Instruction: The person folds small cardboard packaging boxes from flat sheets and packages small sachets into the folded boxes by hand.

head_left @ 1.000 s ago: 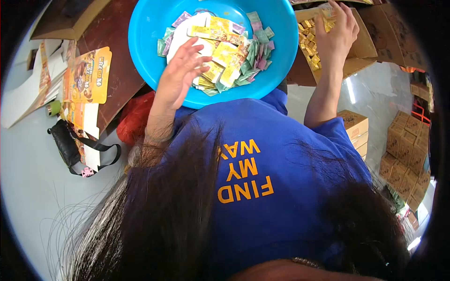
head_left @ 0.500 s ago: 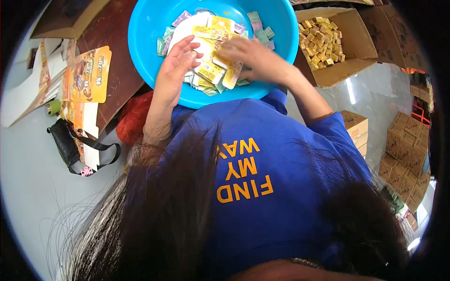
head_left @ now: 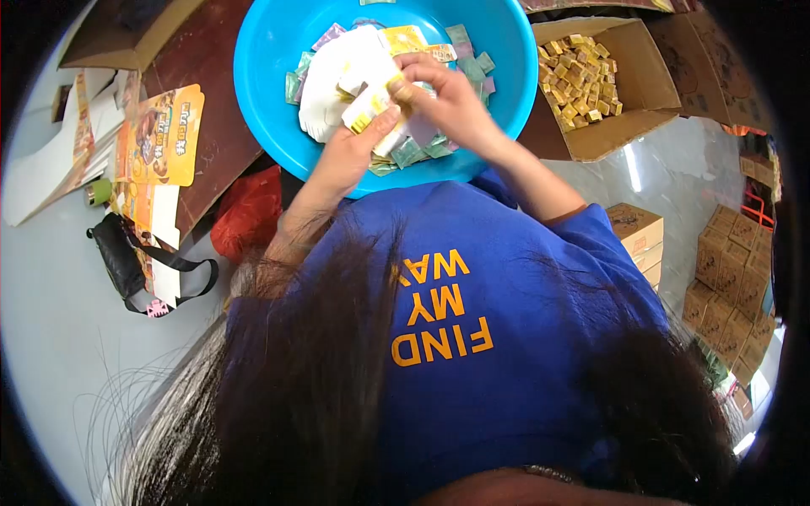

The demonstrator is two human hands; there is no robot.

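Observation:
Over a blue basin [head_left: 261, 110], both hands grip a small yellow-and-white carton [head_left: 368, 110]. My left hand [head_left: 350, 156] pinches its lower end, thumb on top. My right hand [head_left: 451, 101] has thumb and fingers closed at the upper end. Under and beside them lies a fanned pile of white flat cartons [head_left: 325, 93] in the basin. A yellow printed carton [head_left: 403, 39] shows at the back of the pile. Small green sachets [head_left: 408, 152] and purple sachets [head_left: 329, 35] lie around the pile, partly hidden by the hands.
To the right, an open cardboard box [head_left: 645, 93] holds many small gold boxes [head_left: 582, 80]. Stacked brown cartons [head_left: 730, 261] stand farther right. At left are an orange printed card [head_left: 160, 135], a black bag [head_left: 116, 257] and a red bag [head_left: 247, 215].
My hands have come together on a small carton; earlier the left was open and the right was blurred over the pile. Several yellow cartons no longer show on top of the white ones.

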